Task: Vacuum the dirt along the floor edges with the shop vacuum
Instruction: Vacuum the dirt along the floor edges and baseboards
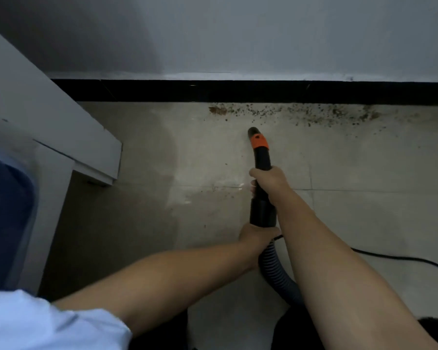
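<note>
A black vacuum wand (262, 157) with an orange collar points away from me at the tiled floor, its nozzle tip (252, 131) a short way before the wall. My right hand (269, 183) grips the wand's middle. My left hand (257, 234) grips its lower end, where the ribbed hose (276, 274) joins. Brown dirt (296, 113) lies scattered in a band along the black baseboard (213, 90), mostly ahead and right of the nozzle, with a denser clump (218, 110) at its left end.
A white cabinet or door frame (61, 137) juts in from the left, with a blue object (5, 218) at the far left edge. A black power cord (402, 260) runs across the floor on the right. A grey wall rises above the baseboard.
</note>
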Motion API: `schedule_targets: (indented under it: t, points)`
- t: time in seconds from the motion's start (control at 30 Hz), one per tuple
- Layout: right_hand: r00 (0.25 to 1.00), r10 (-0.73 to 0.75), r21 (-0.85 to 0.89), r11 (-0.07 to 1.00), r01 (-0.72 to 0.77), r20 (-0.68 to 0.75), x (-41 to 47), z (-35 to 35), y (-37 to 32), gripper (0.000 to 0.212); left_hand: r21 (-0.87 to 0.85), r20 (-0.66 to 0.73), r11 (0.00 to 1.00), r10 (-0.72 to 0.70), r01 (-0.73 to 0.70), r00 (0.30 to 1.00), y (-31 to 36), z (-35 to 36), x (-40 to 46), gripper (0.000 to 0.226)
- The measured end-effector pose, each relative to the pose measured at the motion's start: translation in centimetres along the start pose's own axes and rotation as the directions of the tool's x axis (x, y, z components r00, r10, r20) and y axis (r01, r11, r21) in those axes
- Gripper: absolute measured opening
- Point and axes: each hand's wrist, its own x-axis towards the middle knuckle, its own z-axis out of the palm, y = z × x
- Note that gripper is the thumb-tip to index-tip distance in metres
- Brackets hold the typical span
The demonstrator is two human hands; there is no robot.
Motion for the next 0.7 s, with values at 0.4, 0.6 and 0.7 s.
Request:
schedule_targets:
  t: [0.4,0.6,0.7]
  points:
    - [0.999,-0.032,-0.013,0.999,0.032,-0.023,1.6,-0.4,0.1,0.023,-0.123,-0.064,0.991,0.04,-0.047,0.997,-0.4,1.6,1.8,0.019]
    - [0.992,-0.064,-0.177,0.981,0.082,0.104,0.8,4.2,0.3,0.024,-0.243,-0.117,0.969,0.021,-0.049,0.993,-1.2,-0.9,1.4,0.012]
    - [0.989,-0.068,-0.171,0.981,0.089,0.128,0.8,5.2,0.1,0.025,-0.245,-0.137,0.967,0.032,-0.065,0.99,-1.1,-1.8,1.7,0.007]
